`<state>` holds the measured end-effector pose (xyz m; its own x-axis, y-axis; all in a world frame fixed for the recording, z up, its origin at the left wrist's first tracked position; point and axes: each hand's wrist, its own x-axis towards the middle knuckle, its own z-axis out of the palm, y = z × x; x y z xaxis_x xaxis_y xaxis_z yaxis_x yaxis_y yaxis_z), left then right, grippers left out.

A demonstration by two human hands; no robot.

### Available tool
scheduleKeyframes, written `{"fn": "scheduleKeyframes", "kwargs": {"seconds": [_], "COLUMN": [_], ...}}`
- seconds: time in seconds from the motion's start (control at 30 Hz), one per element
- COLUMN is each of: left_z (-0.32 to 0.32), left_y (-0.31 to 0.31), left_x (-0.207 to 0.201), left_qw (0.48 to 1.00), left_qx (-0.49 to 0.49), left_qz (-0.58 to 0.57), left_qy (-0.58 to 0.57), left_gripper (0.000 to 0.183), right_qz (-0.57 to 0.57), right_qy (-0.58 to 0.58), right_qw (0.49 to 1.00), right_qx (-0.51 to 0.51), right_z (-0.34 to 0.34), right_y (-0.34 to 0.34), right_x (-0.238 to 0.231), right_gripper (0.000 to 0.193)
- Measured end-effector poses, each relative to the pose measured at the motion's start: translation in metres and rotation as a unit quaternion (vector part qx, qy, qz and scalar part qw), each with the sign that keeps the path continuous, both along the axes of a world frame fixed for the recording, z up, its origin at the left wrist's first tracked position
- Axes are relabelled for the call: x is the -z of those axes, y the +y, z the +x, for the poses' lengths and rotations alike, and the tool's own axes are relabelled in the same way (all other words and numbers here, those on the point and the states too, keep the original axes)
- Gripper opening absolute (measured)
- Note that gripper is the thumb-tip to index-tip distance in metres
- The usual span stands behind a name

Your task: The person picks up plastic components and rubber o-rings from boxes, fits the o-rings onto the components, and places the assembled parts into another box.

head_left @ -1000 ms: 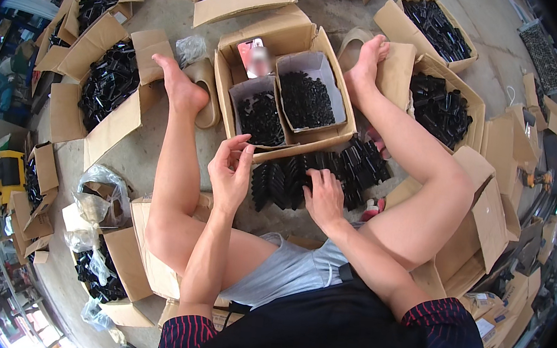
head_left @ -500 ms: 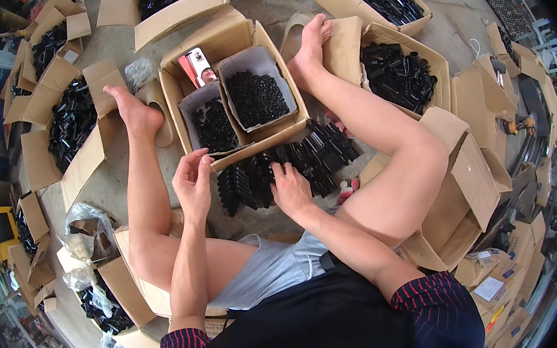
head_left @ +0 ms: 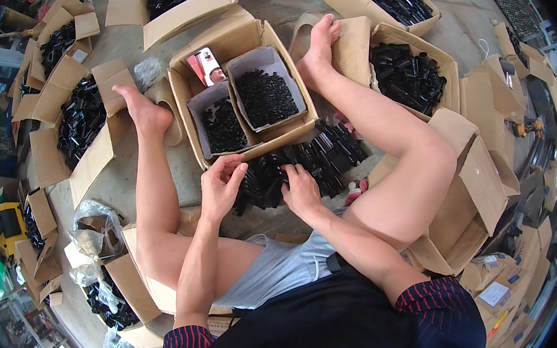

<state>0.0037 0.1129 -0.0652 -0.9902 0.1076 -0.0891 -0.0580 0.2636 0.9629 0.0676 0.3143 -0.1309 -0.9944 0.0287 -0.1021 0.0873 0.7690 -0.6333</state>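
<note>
Position: person is sitting on the floor (head_left: 268, 10), legs spread around the work
Left hand (head_left: 221, 185): fingers are curling inward at the near edge of the box (head_left: 191, 100), seemingly pinching one small black part; the part itself is too small to confirm
Right hand (head_left: 300, 190): is resting palm-down on the pile (head_left: 307, 163), fingers bent and gathering parts; firm grasp cannot be told
Pile: black parts are lying loose on the floor between the legs, just in front of the box; both hands are touching or nearly touching it
Trays: two grey trays (head_left: 266, 61) are sitting side by side in the box; each is showing a layer of black parts
Done, as judged: trays are partly filled
Left, as judged: a large pile is remaining; sorting appears about midway at most
Surroundings: further cartons (head_left: 404, 72) of black parts are standing all around
</note>
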Motion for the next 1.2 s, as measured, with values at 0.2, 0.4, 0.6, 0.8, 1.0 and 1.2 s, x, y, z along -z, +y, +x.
{"fn": "scheduleKeyframes", "kwargs": {"seconds": [0.2,0.4,0.6,0.8,1.0,1.2], "left_z": [0.001,0.001,0.006,0.01,0.014,0.024], "left_y": [-0.002,0.0,0.007,0.014,-0.001,0.006], "left_x": [0.004,0.001,0.001,0.006,0.014,0.003], "left_qw": [1.0,0.999,0.993,0.98,0.908,0.863], "left_qx": [0.014,0.018,0.078,0.136,0.168,0.212], "left_qz": [-0.022,-0.037,-0.082,-0.135,0.13,0.245], "left_qy": [-0.003,-0.001,-0.021,-0.046,-0.36,-0.387], "left_gripper": [0.021,0.022,0.024,0.028,0.064,0.045], "right_qz": [-0.06,-0.068,0.032,0.054,-0.14,-0.201], "right_qy": [-0.006,0.024,0.046,0.054,0.101,0.112], "right_qw": [0.998,0.995,0.998,0.996,0.981,0.969], "right_qx": [0.019,0.071,-0.022,-0.052,-0.084,-0.088], "right_z": [0.001,0.011,0.016,0.009,0.003,-0.01], "right_y": [-0.001,-0.001,0.002,0.004,0.009,0.021], "right_x": [-0.019,-0.025,-0.015,-0.024,-0.074,-0.094], "right_gripper": [0.057,0.057,0.046,0.04,0.032,0.029]}}
